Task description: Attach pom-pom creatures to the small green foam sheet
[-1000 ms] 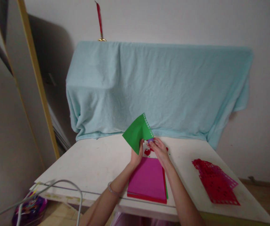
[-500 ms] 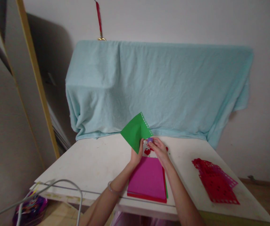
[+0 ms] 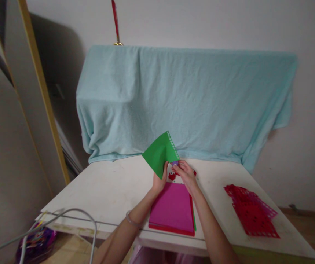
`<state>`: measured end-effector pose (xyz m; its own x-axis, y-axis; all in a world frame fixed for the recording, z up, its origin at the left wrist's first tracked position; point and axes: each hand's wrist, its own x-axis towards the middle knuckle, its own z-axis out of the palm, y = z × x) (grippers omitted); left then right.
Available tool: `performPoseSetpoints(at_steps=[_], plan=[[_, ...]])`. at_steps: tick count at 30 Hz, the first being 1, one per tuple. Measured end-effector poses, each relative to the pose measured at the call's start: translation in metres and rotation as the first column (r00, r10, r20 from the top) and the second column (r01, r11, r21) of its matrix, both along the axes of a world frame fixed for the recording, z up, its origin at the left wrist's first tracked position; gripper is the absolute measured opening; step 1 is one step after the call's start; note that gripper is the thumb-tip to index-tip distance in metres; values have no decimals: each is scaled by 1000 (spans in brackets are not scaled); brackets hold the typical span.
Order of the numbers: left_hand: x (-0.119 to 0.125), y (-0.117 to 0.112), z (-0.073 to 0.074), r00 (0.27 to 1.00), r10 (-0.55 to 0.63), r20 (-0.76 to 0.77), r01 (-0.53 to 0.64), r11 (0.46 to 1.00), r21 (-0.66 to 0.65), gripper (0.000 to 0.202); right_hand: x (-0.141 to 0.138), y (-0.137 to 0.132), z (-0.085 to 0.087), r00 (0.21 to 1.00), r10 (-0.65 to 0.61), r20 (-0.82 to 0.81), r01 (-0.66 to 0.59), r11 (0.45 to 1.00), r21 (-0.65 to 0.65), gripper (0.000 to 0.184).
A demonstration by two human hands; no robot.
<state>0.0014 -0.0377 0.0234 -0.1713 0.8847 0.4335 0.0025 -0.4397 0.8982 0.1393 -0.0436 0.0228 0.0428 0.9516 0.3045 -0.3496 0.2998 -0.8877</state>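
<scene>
A green sheet of paper (image 3: 158, 152) with a row of punched holes along its right edge is held up by my left hand (image 3: 160, 179), the thumb in front and the fingers behind. My right hand (image 3: 185, 174) is closed on a small purple craft punch (image 3: 175, 163), which sits at the sheet's lower right corner. Just below my hands lies a stack of coloured paper (image 3: 171, 207), magenta on top with red and green edges showing. Red pieces (image 3: 171, 176) and tiny green bits lie between my hands, partly hidden.
Red and magenta sheets full of punched holes (image 3: 252, 214) lie at the table's right. A light blue cloth (image 3: 187, 102) hangs along the back edge. A grey cable (image 3: 74, 210) loops over the front left, near a purple shiny bag (image 3: 36, 242) below.
The green sheet has shifted slightly to the right and bends a little more. The purple punch and both hands stay in nearly the same place.
</scene>
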Motion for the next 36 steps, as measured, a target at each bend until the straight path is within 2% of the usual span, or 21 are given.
performPoseSetpoints(at_steps=[6, 12, 22, 31, 36], plan=[[-1, 1, -3, 998, 22, -64, -19, 999, 35, 41, 0, 0, 0, 1000, 14, 16, -13, 1000, -2, 39], [-1, 4, -6, 998, 21, -51, -19, 999, 38, 41, 1, 0, 0, 999, 13, 37, -13, 1000, 10, 39], [0, 6, -7, 993, 29, -111, -15, 992, 127, 42, -1, -1, 2, 999, 25, 41, -25, 1000, 7, 38], [0, 6, -7, 994, 42, -96, -33, 995, 97, 44, -1, 1, -1, 999, 19, 51, -19, 1000, -9, 38], [-2, 6, -8, 993, 35, -114, -20, 992, 128, 45, -1, 1, 0, 999, 15, 48, -14, 1000, -21, 40]])
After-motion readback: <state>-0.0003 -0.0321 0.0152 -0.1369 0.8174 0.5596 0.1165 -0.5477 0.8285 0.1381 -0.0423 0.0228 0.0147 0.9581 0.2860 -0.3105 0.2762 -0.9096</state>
